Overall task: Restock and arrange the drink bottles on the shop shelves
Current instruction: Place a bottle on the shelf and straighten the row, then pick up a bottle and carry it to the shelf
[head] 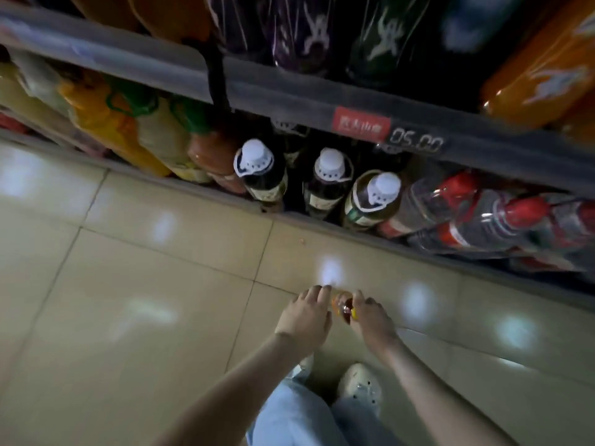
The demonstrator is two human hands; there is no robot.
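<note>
A small drink bottle [345, 306], amber and dark red with a bit of yellow, hangs low over the tiled floor between my hands. My right hand [372, 318] curls its fingers round it from the right. My left hand [306, 317] lies against its left side with fairly straight fingers; the contact is mostly hidden. On the bottom shelf ahead stand three dark bottles with white caps [331, 169]. Right of them lie clear bottles with red caps [463, 188]. Orange and yellow juice bottles [106, 117] fill the shelf's left part.
The upper shelf rail [289, 91] carries a red label and a price tag [415, 143]; large dark and orange bottles stand above it. The bottom shelf's lip [193, 185] runs diagonally across the view. Beige floor tiles [128, 284] spread below, with my shoes [360, 384] near the bottom.
</note>
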